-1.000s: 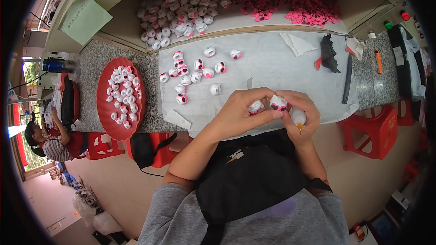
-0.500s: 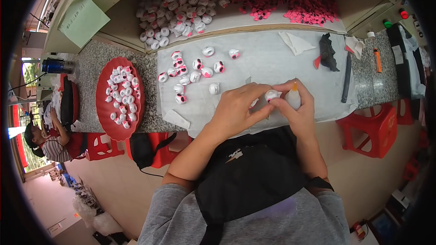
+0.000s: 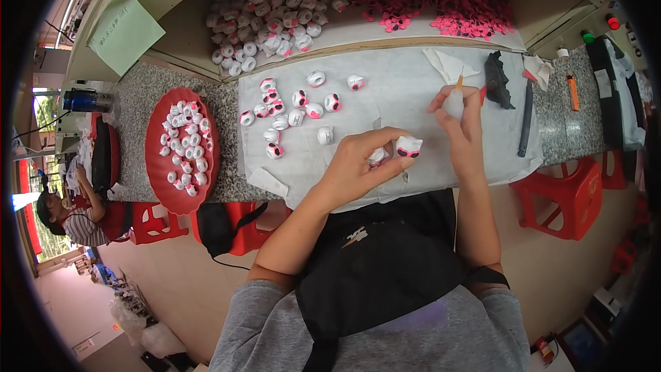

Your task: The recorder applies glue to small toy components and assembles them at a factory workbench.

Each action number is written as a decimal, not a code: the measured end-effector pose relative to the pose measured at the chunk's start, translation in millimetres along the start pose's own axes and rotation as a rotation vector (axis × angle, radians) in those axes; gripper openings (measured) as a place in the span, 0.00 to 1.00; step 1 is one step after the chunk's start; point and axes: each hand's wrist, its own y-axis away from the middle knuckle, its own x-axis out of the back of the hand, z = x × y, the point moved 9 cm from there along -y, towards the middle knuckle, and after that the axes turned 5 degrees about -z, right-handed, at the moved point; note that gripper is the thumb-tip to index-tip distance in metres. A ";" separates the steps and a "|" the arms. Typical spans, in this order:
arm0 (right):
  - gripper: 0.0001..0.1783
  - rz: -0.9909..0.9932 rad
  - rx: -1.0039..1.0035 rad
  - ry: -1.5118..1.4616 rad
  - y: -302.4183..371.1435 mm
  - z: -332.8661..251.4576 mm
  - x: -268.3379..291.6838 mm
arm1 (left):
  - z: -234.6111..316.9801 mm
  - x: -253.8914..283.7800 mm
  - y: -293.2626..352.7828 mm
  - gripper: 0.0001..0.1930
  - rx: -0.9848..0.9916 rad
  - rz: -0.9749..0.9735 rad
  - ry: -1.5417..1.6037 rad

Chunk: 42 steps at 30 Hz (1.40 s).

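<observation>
My left hand pinches a small white figurine head with pink-and-black glasses between thumb and fingertips. A second white piece sits within the curl of the same hand, partly hidden by the fingers. Apart from it, to the right, my right hand is closed round a small whitish squeeze bottle with an orange, needle-like tip pointing up and away. Several similar white heads, many with pink and black parts, lie scattered on the white sheet left of my hands.
At left a red scalloped tray holds many white heads. The shelf behind has piles of white heads and pink glasses pieces. Right lie a black crumpled scrap, a dark stick-like tool and an orange-handled cutter. Another person sits far left.
My right hand has moved up and away from my left with the bottle. The head stays in my left hand, now turned with its glasses showing.
</observation>
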 end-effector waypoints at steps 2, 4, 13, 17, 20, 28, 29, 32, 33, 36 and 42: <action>0.12 -0.020 0.020 0.057 -7.6 5.1 -0.7 | -2.2 -0.1 0.4 0.12 0.011 -0.005 0.040; 0.11 -0.044 0.039 0.113 -9.8 6.2 -3.3 | -4.5 0.6 1.2 0.12 0.041 -0.005 0.062; 0.15 0.000 0.118 0.157 -2.7 -8.8 -8.6 | -7.0 1.4 3.5 0.14 0.038 0.012 0.113; 0.12 0.149 0.157 0.128 20.8 -21.9 14.7 | -7.4 0.2 4.0 0.14 0.030 0.006 0.120; 0.09 0.100 0.130 0.221 31.5 -27.8 10.7 | -9.9 -3.1 2.4 0.14 0.059 -0.020 0.141; 0.10 0.060 0.257 0.281 46.8 -48.5 0.1 | -6.7 -7.5 1.4 0.14 0.023 -0.029 0.152; 0.10 0.037 0.267 0.283 47.5 -48.9 -1.7 | -6.6 -8.5 0.8 0.14 0.024 -0.032 0.151; 0.09 0.082 0.307 0.293 46.9 -55.3 -4.6 | -6.6 -9.8 0.8 0.15 0.030 -0.041 0.180; 0.09 0.081 0.307 0.294 46.8 -56.3 -5.8 | -7.5 -9.6 1.2 0.15 0.026 -0.039 0.177; 0.11 0.052 0.285 0.301 46.0 -54.8 -9.0 | -7.6 -10.9 0.7 0.15 0.020 -0.039 0.175; 0.13 0.002 0.259 0.324 45.7 -52.0 -14.3 | -7.7 -12.2 0.8 0.14 0.028 -0.045 0.186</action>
